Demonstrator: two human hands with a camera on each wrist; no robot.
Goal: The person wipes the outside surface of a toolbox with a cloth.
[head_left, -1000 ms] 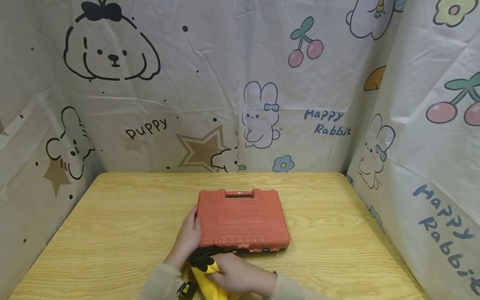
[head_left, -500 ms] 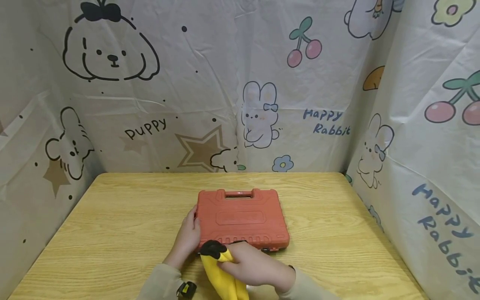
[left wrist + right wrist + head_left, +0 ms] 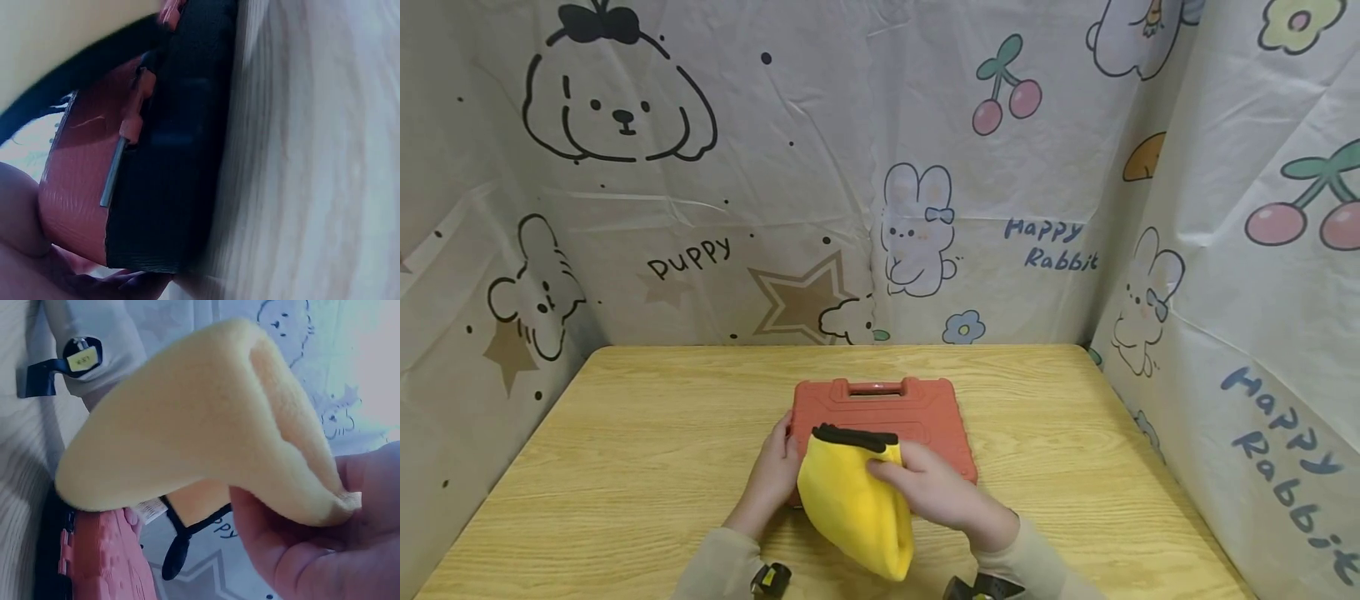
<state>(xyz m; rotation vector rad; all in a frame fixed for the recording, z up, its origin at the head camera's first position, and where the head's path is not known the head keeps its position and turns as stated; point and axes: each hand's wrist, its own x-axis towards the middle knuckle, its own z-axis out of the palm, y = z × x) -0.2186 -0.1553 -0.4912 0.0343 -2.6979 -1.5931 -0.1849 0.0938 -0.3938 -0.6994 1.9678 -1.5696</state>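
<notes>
Pinched between the thumb and fingers of the right hand (image 3: 946, 490) is the yellow cloth (image 3: 853, 508); the pinch is made at about two o'clock on the cloth, and the black trim (image 3: 856, 438) is seen at its twelve o'clock; the rest is left to hang in a loose fold. By the left hand (image 3: 773, 467) the red case (image 3: 928, 421) is gripped at its nine o'clock side; the case is laid flat on the table (image 3: 1060, 467), with its handle (image 3: 876, 388) at twelve o'clock. Much of the case's six o'clock end is hidden by the cloth and the right hand; whether the case is touched by the cloth cannot be told. Red clips (image 3: 139, 106) are shown on the case in the left wrist view.

As a guess, the case is being kept steady while the cloth is handled, perhaps for wiping; for the next move, a firm left grip seems to be called for; the cloth may need to be spread flat and pressed down on the lid.
</notes>
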